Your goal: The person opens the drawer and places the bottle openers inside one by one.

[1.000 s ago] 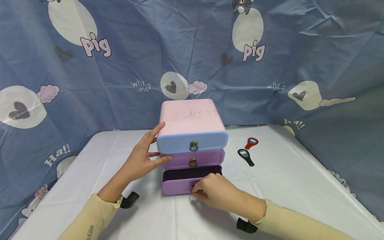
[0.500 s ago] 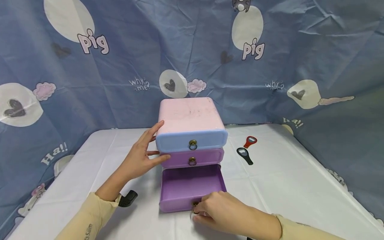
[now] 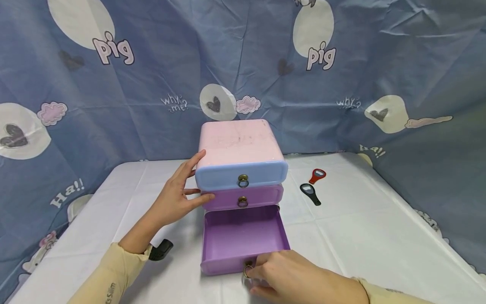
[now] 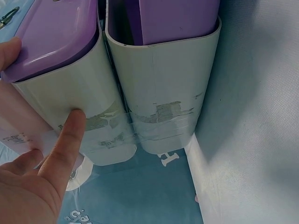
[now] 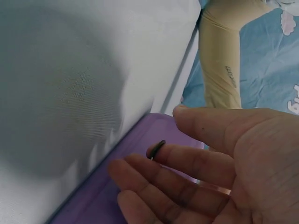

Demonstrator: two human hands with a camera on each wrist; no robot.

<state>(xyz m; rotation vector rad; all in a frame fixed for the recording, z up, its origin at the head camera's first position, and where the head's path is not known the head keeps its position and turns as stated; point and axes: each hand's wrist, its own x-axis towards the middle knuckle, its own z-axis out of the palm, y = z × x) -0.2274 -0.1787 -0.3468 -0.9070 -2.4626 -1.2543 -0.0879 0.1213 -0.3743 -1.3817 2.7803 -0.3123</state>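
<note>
A three-tier drawer unit (image 3: 240, 141) stands on the white table, with a pink top and a blue upper drawer (image 3: 243, 174). My left hand (image 3: 172, 200) steadies its left side. The left wrist view shows a fingertip on the pale casing (image 4: 100, 88) and the thumb on the purple middle drawer (image 4: 60, 39). The purple bottom drawer (image 3: 243, 236) is pulled far out, with nothing visible inside. At its front, my right hand (image 3: 288, 274) has the index finger hooked through the brass ring pull (image 3: 247, 271). The thumb stands apart in the right wrist view, where the ring (image 5: 157, 149) circles the fingertip.
Right of the unit lie a red bottle opener (image 3: 317, 175) and a black bottle opener (image 3: 310, 193), close together. A blue printed cloth (image 3: 152, 84) hangs behind the table (image 3: 360, 236) and along its sides.
The bottom drawer has slid from slightly ajar to far out, drawn toward me by my right hand. My right thumb now stands off the ring. The left hand keeps its place on the unit.
</note>
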